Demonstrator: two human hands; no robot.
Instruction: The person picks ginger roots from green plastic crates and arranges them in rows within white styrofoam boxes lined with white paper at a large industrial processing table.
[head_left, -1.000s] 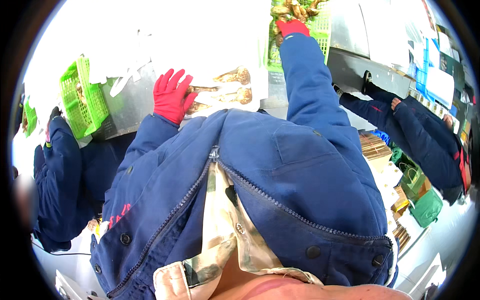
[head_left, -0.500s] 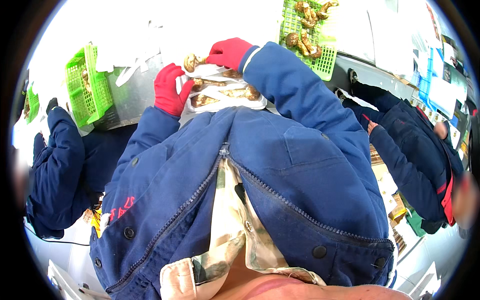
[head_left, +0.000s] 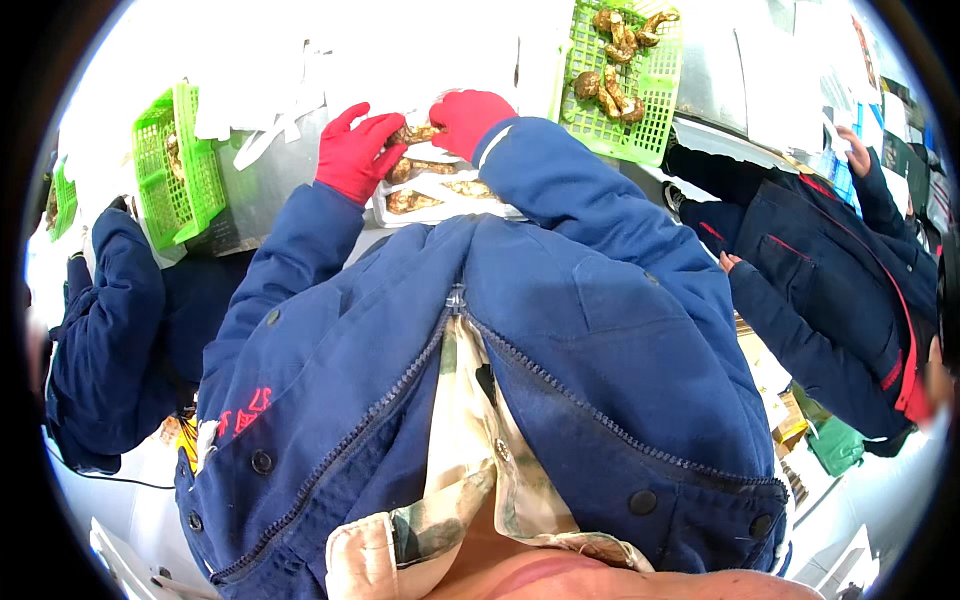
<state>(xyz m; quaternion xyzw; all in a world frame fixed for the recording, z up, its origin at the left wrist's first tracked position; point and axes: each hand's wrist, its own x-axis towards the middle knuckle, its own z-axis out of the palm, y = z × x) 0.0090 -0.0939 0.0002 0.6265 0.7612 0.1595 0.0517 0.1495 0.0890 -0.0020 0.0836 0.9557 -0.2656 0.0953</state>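
A white tray (head_left: 384, 212) lies right in front of me, holding several brown-and-pale mushrooms with white strips between them. At its far side, one mushroom (head_left: 415, 133) is set between my two red-gloved hands. My left hand (head_left: 355, 155) has thumb and forefinger around the mushroom's left end, its other fingers partly raised. Curled over the right end is my right hand (head_left: 470, 120), whose fingertips are partly hidden. Nearer to me in the tray lie another mushroom (head_left: 425, 166) and one at the near left (head_left: 410, 201).
A green basket (head_left: 650, 140) with several mushrooms stands at the far right. Another green basket (head_left: 180, 165) is tilted at the left, beside white strips (head_left: 268, 140). Co-workers in dark blue stand on the left (head_left: 110, 330) and right (head_left: 820, 270).
My right hand has brought the mushroom down into the tray's far row. My left hand has moved up and right to meet it. The right-hand co-worker has shifted, raising a hand.
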